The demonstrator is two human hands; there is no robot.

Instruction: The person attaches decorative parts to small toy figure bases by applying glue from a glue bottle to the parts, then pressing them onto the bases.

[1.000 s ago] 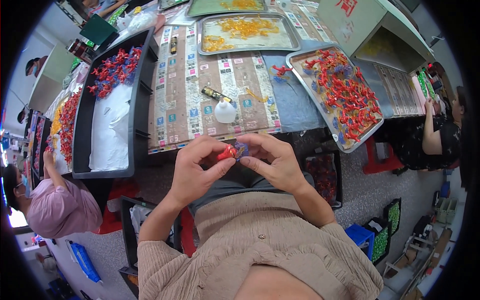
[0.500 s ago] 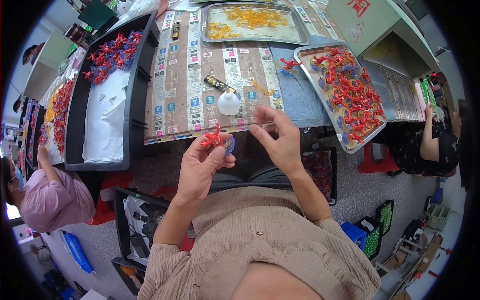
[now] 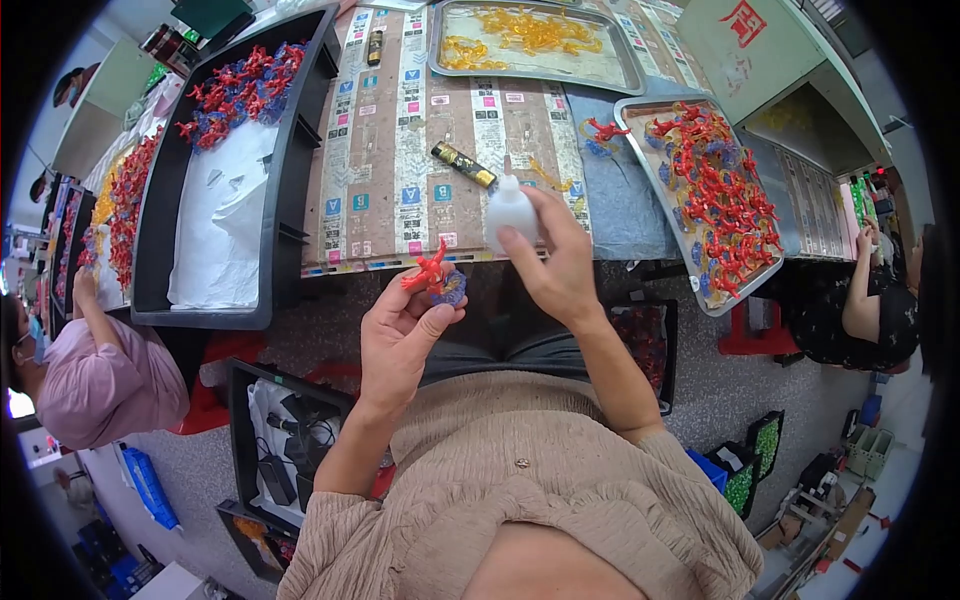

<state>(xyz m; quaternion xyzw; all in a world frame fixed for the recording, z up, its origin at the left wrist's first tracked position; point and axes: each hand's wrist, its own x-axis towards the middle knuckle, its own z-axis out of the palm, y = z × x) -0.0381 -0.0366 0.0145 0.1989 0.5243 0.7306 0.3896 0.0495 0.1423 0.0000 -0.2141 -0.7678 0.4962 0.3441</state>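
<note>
Between the thumb and fingers of my left hand (image 3: 400, 335) is a small figurine (image 3: 432, 272) with a red upper part and a blue and yellow base. It is held upright in front of the table edge. My right hand (image 3: 555, 265) is closed round a white squeeze bottle (image 3: 511, 212) with a narrow nozzle pointing up. The bottle is at the table's near edge, to the right of the figurine; whether its bottom touches the table I cannot tell. Just beyond it lies a black and gold tube (image 3: 464, 165), and a yellow translucent piece (image 3: 549, 177) is close by.
A black bin (image 3: 262, 225) at left holds red and blue figurines on white sheeting. To the right, a metal tray (image 3: 640, 140) is full of similar ones. Yellow parts lie in a far tray (image 3: 437, 45). Co-workers sit on both sides; open crates stand below.
My right hand has gone from empty to gripping the white bottle. The left hand still holds the figurine, turned slightly so more of its blue base shows. The view has shifted a little.
</note>
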